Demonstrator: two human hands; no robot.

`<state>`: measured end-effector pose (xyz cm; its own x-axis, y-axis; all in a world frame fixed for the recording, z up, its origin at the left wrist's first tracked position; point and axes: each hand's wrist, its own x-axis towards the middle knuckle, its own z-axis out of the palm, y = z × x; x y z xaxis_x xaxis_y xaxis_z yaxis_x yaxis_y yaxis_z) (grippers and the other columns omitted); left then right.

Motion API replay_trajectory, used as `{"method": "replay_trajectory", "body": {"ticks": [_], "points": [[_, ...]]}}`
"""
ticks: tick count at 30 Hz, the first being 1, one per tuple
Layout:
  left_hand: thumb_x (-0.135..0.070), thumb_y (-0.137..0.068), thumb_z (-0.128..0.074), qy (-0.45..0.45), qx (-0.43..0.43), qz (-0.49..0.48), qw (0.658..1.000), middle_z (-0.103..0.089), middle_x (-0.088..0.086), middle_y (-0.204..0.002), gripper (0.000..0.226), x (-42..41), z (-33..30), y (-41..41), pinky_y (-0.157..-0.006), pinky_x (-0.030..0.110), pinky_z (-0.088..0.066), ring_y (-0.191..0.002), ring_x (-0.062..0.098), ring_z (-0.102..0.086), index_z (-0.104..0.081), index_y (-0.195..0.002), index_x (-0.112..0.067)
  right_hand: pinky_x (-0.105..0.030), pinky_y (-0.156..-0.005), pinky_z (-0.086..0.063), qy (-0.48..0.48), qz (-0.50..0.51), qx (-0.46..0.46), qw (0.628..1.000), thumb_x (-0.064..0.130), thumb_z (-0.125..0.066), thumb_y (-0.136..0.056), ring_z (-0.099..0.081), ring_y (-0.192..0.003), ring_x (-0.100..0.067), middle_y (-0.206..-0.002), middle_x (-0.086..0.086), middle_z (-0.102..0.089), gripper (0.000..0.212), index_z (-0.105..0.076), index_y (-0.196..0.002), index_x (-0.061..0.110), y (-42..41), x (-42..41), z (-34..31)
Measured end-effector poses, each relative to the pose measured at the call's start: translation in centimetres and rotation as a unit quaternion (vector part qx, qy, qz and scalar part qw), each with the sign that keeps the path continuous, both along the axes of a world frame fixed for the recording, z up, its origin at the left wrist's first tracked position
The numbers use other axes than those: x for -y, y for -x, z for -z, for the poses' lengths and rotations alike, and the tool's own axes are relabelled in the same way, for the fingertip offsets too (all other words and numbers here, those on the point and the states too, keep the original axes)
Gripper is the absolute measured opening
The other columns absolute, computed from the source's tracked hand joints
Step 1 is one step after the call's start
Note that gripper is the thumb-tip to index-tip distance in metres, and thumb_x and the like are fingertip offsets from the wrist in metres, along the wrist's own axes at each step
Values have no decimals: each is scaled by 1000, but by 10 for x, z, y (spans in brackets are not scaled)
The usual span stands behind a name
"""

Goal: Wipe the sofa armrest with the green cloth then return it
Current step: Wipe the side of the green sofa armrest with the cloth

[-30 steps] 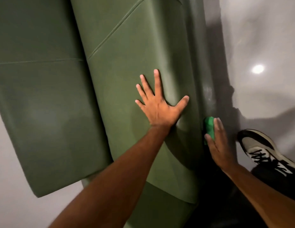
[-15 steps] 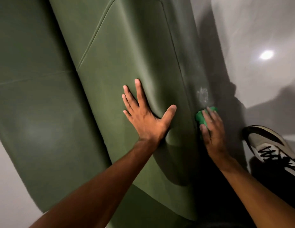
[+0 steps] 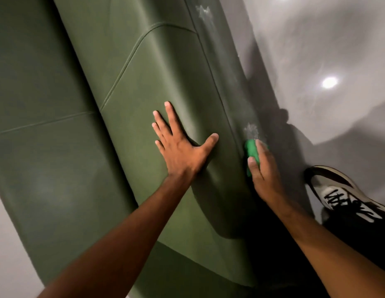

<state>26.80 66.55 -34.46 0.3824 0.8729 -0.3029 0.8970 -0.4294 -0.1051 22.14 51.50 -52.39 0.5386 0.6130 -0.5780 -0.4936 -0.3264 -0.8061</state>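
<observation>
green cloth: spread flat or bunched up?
Bunched. The green cloth shows as a compact wad under the right hand, pressed against the armrest side, not spread.

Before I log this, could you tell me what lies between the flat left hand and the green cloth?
Head view: only bare dark-green sofa armrest, with a stitched seam, separates left hand from green cloth.

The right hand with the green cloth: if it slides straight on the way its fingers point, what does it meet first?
Probably the whitish smudge just beyond the green cloth under the right hand.
</observation>
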Motion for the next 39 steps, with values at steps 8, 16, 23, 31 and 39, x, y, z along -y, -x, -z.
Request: {"method": "replay_trajectory", "body": {"ticks": [8,16,23,31,39], "points": [[-68,-68,-76,-5,10,3,1000,16,3,-169,127,-5,6,4,-122,64,-6,-156,32,10,12,-156,-41,-43,-121,-22,-11,16,-92,996,70,-32,-90,-28,-145,-15,-158,6,-27,65,-19,-148,45,-3,1,69],[-58,-69,-78,11,-1,78,997,16,-7,-169,124,-14,2,-8,-117,72,-3,-156,32,14,7,-158,-37,-48,-119,-28,41,34,-121,991,51,-32,-94,-32,-144,-23,-159,-5,-30,61,-20,-151,33,-2,-7,17],[-57,-66,-74,-27,-28,89,995,10,-4,-169,121,-16,12,-13,-116,72,-11,-156,35,7,0,-159,-36,-45,-119,-26,-25,50,-22,998,47,-35,-97,-34,-142,-23,-154,-10,-36,55,-29,-148,26,-30,-44,34],[-59,-63,-75,-40,-41,91,994,7,-1,-170,124,-18,15,-12,-115,73,-15,-156,35,5,-1,-160,-33,-46,-119,-25,38,37,-106,993,50,-34,-89,-33,-142,-28,-155,-12,-34,67,-28,-149,21,-47,-60,40],[-68,-64,-63,-50,-55,101,992,5,2,-170,121,-21,16,-10,-117,69,-13,-156,35,4,7,-158,-36,-54,-115,-30,7,39,-39,998,54,-34,-92,-38,-139,-33,-151,-16,-39,63,-32,-146,21,-58,-78,39]]}}
